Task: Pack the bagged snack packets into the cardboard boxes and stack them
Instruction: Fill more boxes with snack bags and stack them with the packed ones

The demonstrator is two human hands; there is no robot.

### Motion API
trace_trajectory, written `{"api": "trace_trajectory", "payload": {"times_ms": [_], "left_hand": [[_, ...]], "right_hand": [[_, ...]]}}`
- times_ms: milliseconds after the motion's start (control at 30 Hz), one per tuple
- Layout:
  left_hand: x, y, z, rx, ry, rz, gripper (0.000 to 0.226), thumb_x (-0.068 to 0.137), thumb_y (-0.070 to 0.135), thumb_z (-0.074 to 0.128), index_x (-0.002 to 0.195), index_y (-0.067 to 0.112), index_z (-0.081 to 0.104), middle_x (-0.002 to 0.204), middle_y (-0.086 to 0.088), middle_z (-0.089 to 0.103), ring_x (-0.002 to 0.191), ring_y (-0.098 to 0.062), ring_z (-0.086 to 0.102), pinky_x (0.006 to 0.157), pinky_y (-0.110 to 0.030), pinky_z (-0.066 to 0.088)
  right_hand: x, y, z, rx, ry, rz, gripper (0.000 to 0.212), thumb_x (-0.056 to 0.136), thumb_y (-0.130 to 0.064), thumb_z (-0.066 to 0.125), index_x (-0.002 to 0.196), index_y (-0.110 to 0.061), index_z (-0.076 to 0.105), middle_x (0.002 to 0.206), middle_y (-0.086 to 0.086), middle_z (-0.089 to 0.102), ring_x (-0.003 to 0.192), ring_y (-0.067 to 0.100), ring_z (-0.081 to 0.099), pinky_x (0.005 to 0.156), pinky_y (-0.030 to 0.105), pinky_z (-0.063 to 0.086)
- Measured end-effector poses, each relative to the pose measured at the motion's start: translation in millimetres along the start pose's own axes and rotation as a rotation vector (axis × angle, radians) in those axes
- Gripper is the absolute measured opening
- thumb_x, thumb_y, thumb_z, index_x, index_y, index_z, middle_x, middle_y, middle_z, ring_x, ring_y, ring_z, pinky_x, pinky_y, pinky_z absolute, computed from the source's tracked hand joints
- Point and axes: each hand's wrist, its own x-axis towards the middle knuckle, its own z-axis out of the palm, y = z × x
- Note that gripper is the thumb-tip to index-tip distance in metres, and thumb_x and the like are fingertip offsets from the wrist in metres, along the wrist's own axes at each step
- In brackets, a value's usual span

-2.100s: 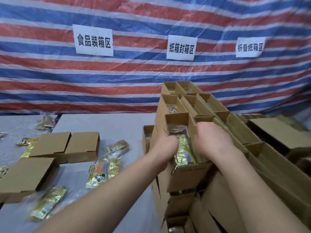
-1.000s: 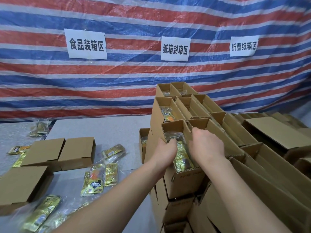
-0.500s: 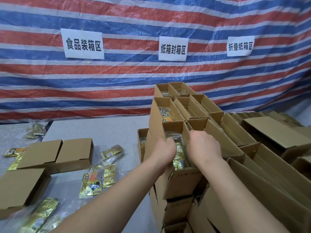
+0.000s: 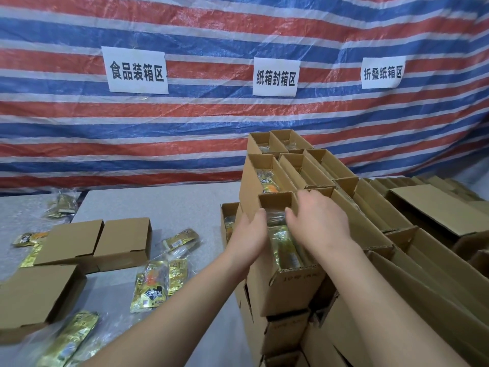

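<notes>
- A striped tarpaulin [image 4: 211, 133] in red, blue and white hangs as a backdrop behind the far edge of the table [image 4: 158, 205].
- Three white paper signs with black Chinese characters are fixed to it: a left sign [image 4: 136, 70], a middle sign [image 4: 276, 77] and a right sign [image 4: 383, 73].
- The table has a pale grey top.

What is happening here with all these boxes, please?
A person is packing snack packets into cardboard boxes. Both hands, left hand and right hand, are at the open box on top of the near stack, with a gold packet already inside it. More open boxes stand stacked behind. On the table to the left lie loose packets and two folded boxes, not yet packed.
</notes>
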Motion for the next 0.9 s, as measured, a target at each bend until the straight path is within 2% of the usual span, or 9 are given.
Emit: {"api": "trace_trajectory", "payload": {"times_ms": [100, 167, 233, 267, 367, 467, 567, 800, 900], "left_hand": [[0.3, -3.1, -22.3, 0.025, 0.041, 0.027, 0.051, 0.102, 0.046, 0.03, 0.145, 0.021, 0.043, 0.144, 0.005, 0.047, 0.131, -0.016, 0.044, 0.109, -0.038, 0.036], [3.6, -11.2, -40.2, 0.004, 0.065, 0.025, 0.037, 0.104, 0.045, 0.028, 0.129, 0.029, 0.051, 0.125, 0.016, 0.05, 0.111, -0.002, 0.048, 0.095, -0.029, 0.036], [3.3, -17.5, -59.0, -0.003, 0.113, 0.015, 0.025, 0.104, 0.043, 0.028, 0.098, 0.039, 0.051, 0.099, 0.027, 0.047, 0.088, 0.013, 0.042, 0.074, -0.02, 0.033], [2.9, -23.2, -71.5, 0.0, 0.137, 0.015, 0.026, 0.104, 0.042, 0.028, 0.095, 0.04, 0.052, 0.097, 0.029, 0.047, 0.088, 0.013, 0.042, 0.072, -0.018, 0.032], [3.7, -49.0, -116.7, 0.026, 0.205, 0.0, 0.032, 0.105, 0.04, 0.03, 0.124, 0.032, 0.055, 0.12, 0.02, 0.047, 0.11, 0.0, 0.046, 0.092, -0.027, 0.032], [8.5, -88.4, -172.7, 0.145, 0.303, -0.045, 0.024, 0.105, 0.035, 0.036, 0.11, 0.033, 0.059, 0.115, 0.011, 0.051, 0.099, -0.004, 0.05, 0.09, -0.03, 0.034], [15.0, -143.6, -235.5, 0.35, 0.369, -0.161, 0.038, 0.104, 0.033, 0.039, 0.135, 0.016, 0.053, 0.134, -0.003, 0.056, 0.123, -0.022, 0.052, 0.099, -0.032, 0.039], [39.2, -279.4, -375.9, 0.928, 0.428, -0.401, 0.043, 0.098, 0.034, 0.044, 0.131, 0.006, 0.046, 0.13, -0.016, 0.052, 0.118, -0.034, 0.052, 0.1, -0.044, 0.043], [59.3, -325.3, -411.6, 1.135, 0.427, -0.512, 0.065, 0.096, 0.047, 0.043, 0.147, 0.008, 0.03, 0.149, -0.018, 0.037, 0.135, -0.035, 0.038, 0.111, -0.047, 0.036]], "right_hand": [[4.0, -29.5, -1.9, 0.093, 0.037, -0.073, 0.029, 0.097, -0.043, 0.054, 0.114, -0.021, 0.061, 0.1, -0.001, 0.06, 0.092, 0.015, 0.061, 0.069, 0.028, 0.054], [5.0, -54.1, -0.2, 0.109, 0.057, -0.129, 0.025, 0.097, -0.043, 0.053, 0.107, -0.021, 0.061, 0.094, -0.002, 0.055, 0.09, 0.017, 0.057, 0.067, 0.029, 0.046], [4.7, -77.5, 2.8, 0.122, 0.077, -0.169, 0.026, 0.097, -0.043, 0.052, 0.104, -0.02, 0.061, 0.091, -0.001, 0.054, 0.087, 0.018, 0.054, 0.067, 0.031, 0.041], [5.0, -89.6, 6.4, 0.141, 0.084, -0.192, 0.027, 0.096, -0.043, 0.051, 0.104, -0.019, 0.062, 0.093, 0.001, 0.056, 0.088, 0.019, 0.055, 0.067, 0.032, 0.041], [7.5, -127.7, 23.5, 0.22, 0.046, -0.255, 0.035, 0.096, -0.042, 0.049, 0.111, -0.015, 0.064, 0.105, 0.006, 0.063, 0.101, 0.027, 0.058, 0.078, 0.038, 0.049], [7.9, -164.1, 55.4, 0.272, -0.045, -0.292, 0.037, 0.096, -0.041, 0.048, 0.116, -0.013, 0.062, 0.108, 0.008, 0.062, 0.105, 0.029, 0.057, 0.084, 0.042, 0.05], [4.7, -193.7, 97.4, 0.327, -0.184, -0.313, 0.037, 0.098, -0.041, 0.047, 0.117, -0.014, 0.062, 0.11, 0.007, 0.062, 0.105, 0.028, 0.058, 0.086, 0.041, 0.049], [-13.9, -247.2, 186.3, 0.283, -0.44, -0.387, 0.032, 0.097, -0.036, 0.049, 0.118, -0.016, 0.062, 0.117, 0.005, 0.062, 0.112, 0.027, 0.057, 0.089, 0.038, 0.047], [-22.7, -261.0, 209.4, 0.212, -0.495, -0.437, 0.029, 0.098, -0.039, 0.045, 0.112, -0.019, 0.061, 0.112, 0.002, 0.063, 0.108, 0.026, 0.058, 0.084, 0.036, 0.043]]}}
